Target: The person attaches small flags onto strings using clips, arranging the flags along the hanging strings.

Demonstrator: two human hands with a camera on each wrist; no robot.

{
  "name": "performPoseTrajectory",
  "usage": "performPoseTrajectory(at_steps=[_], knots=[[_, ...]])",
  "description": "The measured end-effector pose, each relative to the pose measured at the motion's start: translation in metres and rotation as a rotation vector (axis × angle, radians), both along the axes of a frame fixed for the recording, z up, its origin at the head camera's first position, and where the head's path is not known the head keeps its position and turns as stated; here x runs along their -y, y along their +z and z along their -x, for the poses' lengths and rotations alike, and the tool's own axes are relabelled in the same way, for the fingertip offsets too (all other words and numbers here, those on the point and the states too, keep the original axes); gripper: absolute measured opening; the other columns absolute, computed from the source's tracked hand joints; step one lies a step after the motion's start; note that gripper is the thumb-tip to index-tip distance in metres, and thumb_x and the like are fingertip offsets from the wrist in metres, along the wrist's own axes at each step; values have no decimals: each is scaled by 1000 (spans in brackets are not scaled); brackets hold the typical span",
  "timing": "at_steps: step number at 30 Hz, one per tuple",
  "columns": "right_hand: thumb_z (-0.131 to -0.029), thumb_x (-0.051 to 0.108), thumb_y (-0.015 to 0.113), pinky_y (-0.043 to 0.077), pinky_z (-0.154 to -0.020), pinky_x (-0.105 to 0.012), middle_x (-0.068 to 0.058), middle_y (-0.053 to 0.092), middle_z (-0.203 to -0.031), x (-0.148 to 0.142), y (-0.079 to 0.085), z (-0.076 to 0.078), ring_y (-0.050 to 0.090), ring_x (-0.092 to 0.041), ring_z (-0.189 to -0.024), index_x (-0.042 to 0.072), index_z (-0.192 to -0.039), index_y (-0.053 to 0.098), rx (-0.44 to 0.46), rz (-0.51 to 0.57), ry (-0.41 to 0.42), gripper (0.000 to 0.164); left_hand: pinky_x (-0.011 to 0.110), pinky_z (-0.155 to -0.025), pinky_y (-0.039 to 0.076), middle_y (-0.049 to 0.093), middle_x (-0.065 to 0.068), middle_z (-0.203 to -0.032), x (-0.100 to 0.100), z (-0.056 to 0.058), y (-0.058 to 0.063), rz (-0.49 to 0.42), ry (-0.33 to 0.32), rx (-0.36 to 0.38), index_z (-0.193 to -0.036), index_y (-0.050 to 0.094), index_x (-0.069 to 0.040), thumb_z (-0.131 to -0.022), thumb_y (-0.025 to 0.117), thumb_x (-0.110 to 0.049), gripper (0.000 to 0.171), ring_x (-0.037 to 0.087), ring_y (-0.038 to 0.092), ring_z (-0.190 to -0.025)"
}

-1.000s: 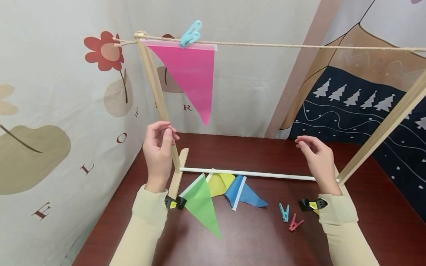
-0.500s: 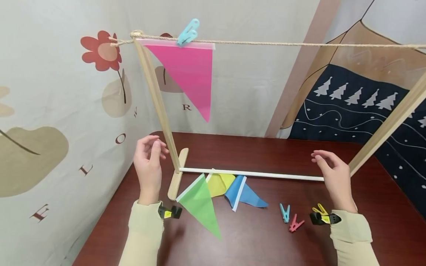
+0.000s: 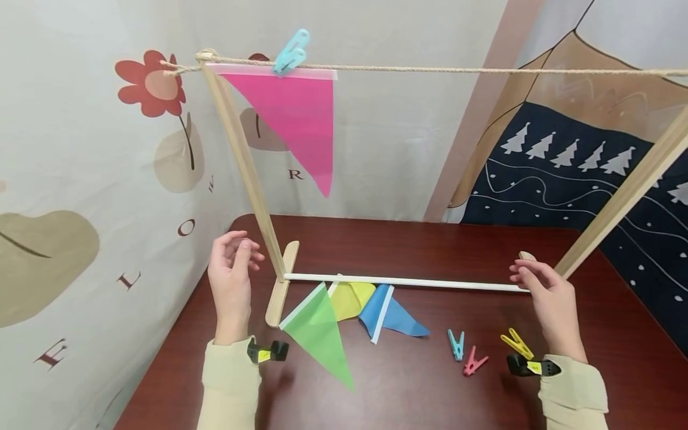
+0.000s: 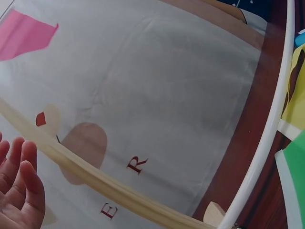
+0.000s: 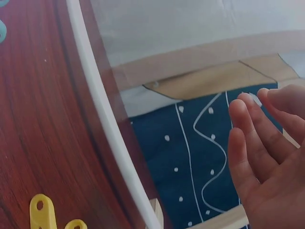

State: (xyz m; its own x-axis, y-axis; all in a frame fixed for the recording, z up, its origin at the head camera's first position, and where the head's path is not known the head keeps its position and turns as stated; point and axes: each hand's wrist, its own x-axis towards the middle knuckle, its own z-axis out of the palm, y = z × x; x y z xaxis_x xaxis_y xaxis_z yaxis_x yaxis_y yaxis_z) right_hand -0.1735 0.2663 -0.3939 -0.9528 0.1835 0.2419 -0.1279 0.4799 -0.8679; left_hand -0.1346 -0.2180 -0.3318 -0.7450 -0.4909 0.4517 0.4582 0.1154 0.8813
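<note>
One clip [image 3: 291, 55] pinches the pink flag [image 3: 301, 110] near the rope's [image 3: 430, 69] left end, so it hangs; left hand [image 3: 232, 280] and right hand [image 3: 552, 307], fingers loosely bent, hold nothing.

free room right of pink flag [image 3: 303, 116], rope [image 3: 430, 70] above, white rod [image 3: 419, 282] below

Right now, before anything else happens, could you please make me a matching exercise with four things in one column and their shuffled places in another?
Things
1. pink pennant
2. green pennant
3. yellow clothespin
4. white rod

Places
A. on the table, near the right hand
B. low between the two wooden posts
C. clipped to the rope
D. on the table, left of the blue pennant

Pairs: 1-C, 2-D, 3-A, 4-B
</note>
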Motion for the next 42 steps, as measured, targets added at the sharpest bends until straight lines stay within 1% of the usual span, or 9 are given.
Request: performPoseTrajectory(at_steps=[5, 11, 16, 19, 24, 29, 33, 38, 42], knots=[[-90, 35, 48, 45, -71, -12, -3, 61, -103, -4, -4, 3, 60, -8, -86, 12, -121, 54, 35, 25, 11, 39, 27, -55, 44, 55, 22, -86, 1, 1, -5, 14, -11, 65, -110, 50, 5, -89, 52, -9, 25, 31, 55, -69], [-90, 36, 49, 46, -68, -13, -4, 62, -100, -9, -14, 4, 59, -9, -84, 9, -120, 54, 81, 43, 19, 41, 25, -54, 45, 56, 26, -91, 1, 4, -11, 139, -44, 173, -113, 50, 2, -90, 51, -12, 27, 33, 55, -72], [-87, 30, 55, 48, -65, -15, -3, 63, -95, -14, -24, 1, 62, -9, -79, 5, -117, 56, 69, 252, 19, 39, 24, -53, 45, 57, 23, -91, 1, 10, -19, 163, -18, 189, -116, 48, -1, -90, 51, -10, 28, 31, 56, -71], [-86, 25, 58, 48, -63, -16, -1, 65, -90, -19, -32, -3, 62, -8, -74, 0, -116, 55, 53, 365, 11, 39, 26, -53, 45, 57, 19, -88, -1, 14, -25, 161, -22, 222, -111, 49, -1, -89, 52, -12, 24, 33, 56, -71], [-84, 24, 60, 48, -60, -16, 1, 66, -84, -32, -48, -8, 62, -9, -70, -4, -115, 55, 49, 450, -18, 41, 26, -51, 44, 56, 14, -81, -8, 19, -30, 224, -45, 321, -99, 51, -2, -90, 53, -15, 16, 31, 56, -68], [-85, 26, 59, 47, -58, -17, 4, 66, -84, -43, -59, -6, 61, -8, -70, 0, -115, 56, 90, 405, -3, 40, 33, -52, 44, 58, 15, -83, -3, 25, -40, 257, -104, 389, -99, 54, -7, -89, 53, -22, 18, 34, 56, -69], [-86, 29, 58, 46, -56, -18, 7, 65, -82, -45, -65, -4, 59, -7, -68, 1, -115, 55, 144, 320, 16, 41, 32, -53, 45, 59, 13, -84, 3, 33, -56, 282, -102, 407, -99, 56, -10, -89, 53, -31, 23, 28, 58, -68], [-88, 32, 54, 44, -53, -20, 11, 63, -77, -44, -68, 0, 57, -6, -62, 5, -113, 56, 203, 145, 58, 37, 31, -52, 47, 63, 12, -84, 5, 38, -67, 340, -116, 414, -104, 59, -12, -89, 52, -37, 30, 22, 61, -64], [-90, 35, 50, 44, -52, -22, 9, 61, -74, -44, -67, 3, 53, -7, -59, 2, -114, 55, 239, -4, 90, 41, 33, -51, 47, 65, 6, -83, 6, 40, -70, 399, -162, 487, -109, 59, -15, -89, 49, -39, 33, 20, 63, -63]])
